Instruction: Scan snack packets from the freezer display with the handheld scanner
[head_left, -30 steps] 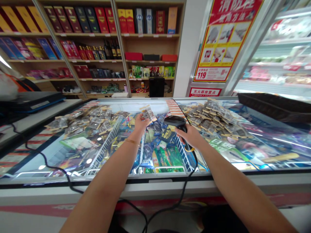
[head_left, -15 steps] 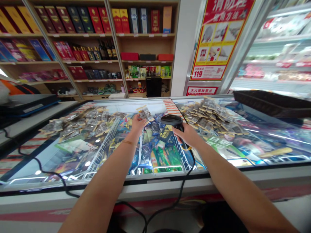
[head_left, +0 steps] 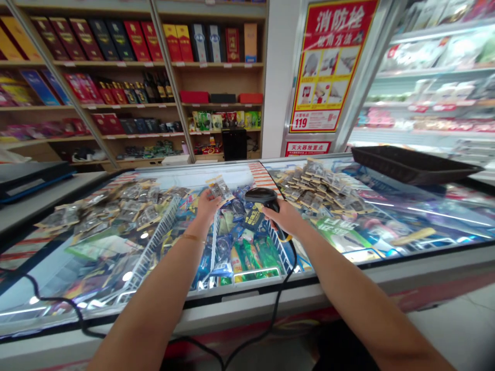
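Observation:
Pinched in my left hand (head_left: pixel 209 203) is a small clear packet (head_left: pixel 220 189) with tan ends, held above the freezer's glass top. My right hand (head_left: pixel 284 216) is wrapped round the handle of a black barcode scanner (head_left: pixel 262 195), whose head points left toward the packet. The scanner's black cable (head_left: pixel 275 304) hangs down over the freezer's front edge. Similar packets lie in a left pile (head_left: pixel 131 206) and a right pile (head_left: pixel 323 185) on the glass. Between the two hands, wrapped ice creams (head_left: pixel 251 255) show through the glass in a white wire basket.
A black tray (head_left: pixel 410 162) rests on the freezer's far right. At the left, a dark flat device (head_left: pixel 33 180) sits on a counter (head_left: pixel 54 201). Shelves (head_left: pixel 216 65) of boxes and bottles stand behind, beside a red and yellow poster (head_left: pixel 332 67).
The camera view has turned slightly to the right, so the scene sits further left. Both hands keep their holds on the packet and the scanner, with almost no movement between them.

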Demonstrator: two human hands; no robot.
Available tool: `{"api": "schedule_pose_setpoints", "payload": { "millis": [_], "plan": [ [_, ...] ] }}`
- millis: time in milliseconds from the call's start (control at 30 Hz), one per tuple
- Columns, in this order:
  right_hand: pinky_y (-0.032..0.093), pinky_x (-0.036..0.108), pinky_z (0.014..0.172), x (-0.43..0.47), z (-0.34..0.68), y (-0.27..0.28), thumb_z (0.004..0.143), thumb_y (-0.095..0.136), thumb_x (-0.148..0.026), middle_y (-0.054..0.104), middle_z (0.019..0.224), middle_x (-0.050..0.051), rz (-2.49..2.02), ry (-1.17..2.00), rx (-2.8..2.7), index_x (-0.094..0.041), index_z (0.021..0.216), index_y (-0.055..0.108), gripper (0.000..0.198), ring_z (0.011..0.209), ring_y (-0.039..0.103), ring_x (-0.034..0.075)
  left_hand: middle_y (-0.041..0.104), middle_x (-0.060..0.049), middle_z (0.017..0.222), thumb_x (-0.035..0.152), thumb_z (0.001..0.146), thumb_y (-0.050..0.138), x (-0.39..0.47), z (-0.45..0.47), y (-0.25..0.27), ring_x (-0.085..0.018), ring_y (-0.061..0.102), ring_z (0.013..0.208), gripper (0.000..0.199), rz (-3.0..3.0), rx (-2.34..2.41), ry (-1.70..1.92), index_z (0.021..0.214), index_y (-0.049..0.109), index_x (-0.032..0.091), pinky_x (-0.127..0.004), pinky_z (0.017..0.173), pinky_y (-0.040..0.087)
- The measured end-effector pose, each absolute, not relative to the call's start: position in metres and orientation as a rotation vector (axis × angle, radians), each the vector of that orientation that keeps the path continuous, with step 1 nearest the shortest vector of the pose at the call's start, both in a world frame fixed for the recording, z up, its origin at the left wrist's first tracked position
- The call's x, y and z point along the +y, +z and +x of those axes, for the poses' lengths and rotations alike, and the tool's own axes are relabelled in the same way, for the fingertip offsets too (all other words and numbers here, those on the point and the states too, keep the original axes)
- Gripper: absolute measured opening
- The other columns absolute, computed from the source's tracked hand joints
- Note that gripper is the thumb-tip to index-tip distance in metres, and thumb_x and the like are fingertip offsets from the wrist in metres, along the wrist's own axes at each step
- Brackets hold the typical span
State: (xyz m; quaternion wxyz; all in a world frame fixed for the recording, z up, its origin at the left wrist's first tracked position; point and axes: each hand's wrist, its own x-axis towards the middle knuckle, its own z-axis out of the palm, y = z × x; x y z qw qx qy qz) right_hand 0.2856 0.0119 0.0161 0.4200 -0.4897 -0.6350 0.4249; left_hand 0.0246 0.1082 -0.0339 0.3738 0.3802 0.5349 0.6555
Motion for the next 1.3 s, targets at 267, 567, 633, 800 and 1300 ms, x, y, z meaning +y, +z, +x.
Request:
{"api": "schedule_pose_setpoints", "payload": {
  "millis": [267, 567, 633, 800, 1300],
  "plan": [
    [0.043, 0.023, 0.037, 0.027, 0.353, 0.05, 0.089, 0.075, -0.029, 0.065, 0.062, -0.002, -1.185, 1.083, -1.37, -0.02, 0.08, 0.055, 0.023, 0.037, 0.053, 0.01, 0.061, 0.006, 0.079, 0.002, 0.071, 0.079, 0.109, 0.066, 0.008, -0.012, 0.069, 0.071, 0.051, 0.906, 1.327, 1.564, 0.108, 0.051, 0.022, -0.035, 0.079, 0.064],
    [0.043, 0.023, 0.037, -0.007, 0.494, 0.1, 0.091, 0.075, -0.027, 0.061, 0.052, 0.001, -1.517, 0.849, -1.124, -0.018, 0.077, 0.058, 0.024, 0.036, 0.052, 0.012, 0.064, 0.002, 0.075, 0.014, 0.074, 0.087, 0.094, 0.215, 0.039, -0.01, 0.065, 0.066, 0.032, 1.273, 1.065, 1.001, 0.086, 0.058, 0.017, -0.029, 0.072, 0.063],
    [0.042, 0.023, 0.036, -0.014, 0.512, 0.101, 0.091, 0.076, -0.026, 0.063, 0.055, 0.001, -1.528, 0.82, -1.082, -0.018, 0.079, 0.059, 0.022, 0.037, 0.052, 0.011, 0.063, 0.002, 0.075, 0.016, 0.075, 0.087, 0.087, 0.25, 0.028, -0.009, 0.063, 0.065, 0.027, 1.326, 1.034, 0.917, 0.085, 0.062, 0.016, -0.03, 0.074, 0.063],
    [0.042, 0.021, 0.036, -0.022, 0.534, 0.094, 0.086, 0.081, -0.027, 0.066, 0.059, 0.002, -1.522, 0.758, -1.028, -0.017, 0.081, 0.061, 0.023, 0.039, 0.054, 0.011, 0.074, -0.006, 0.092, 0.018, 0.078, 0.085, 0.082, 0.315, 0.0, -0.016, 0.071, 0.078, 0.031, 1.605, 1.175, 0.828, 0.104, 0.07, 0.015, -0.034, 0.079, 0.062],
    [0.042, 0.022, 0.036, -0.022, 0.502, 0.07, 0.087, 0.079, -0.024, 0.064, 0.057, 0.002, -1.53, 0.869, -1.0, -0.018, 0.076, 0.059, 0.023, 0.038, 0.052, 0.011, 0.075, -0.017, 0.13, 0.028, 0.088, 0.072, 0.074, 0.304, -0.009, -0.029, 0.073, 0.114, 0.041, 2.18, 1.311, 0.648, 0.127, 0.076, 0.014, -0.037, 0.104, 0.053]
  ]
}}
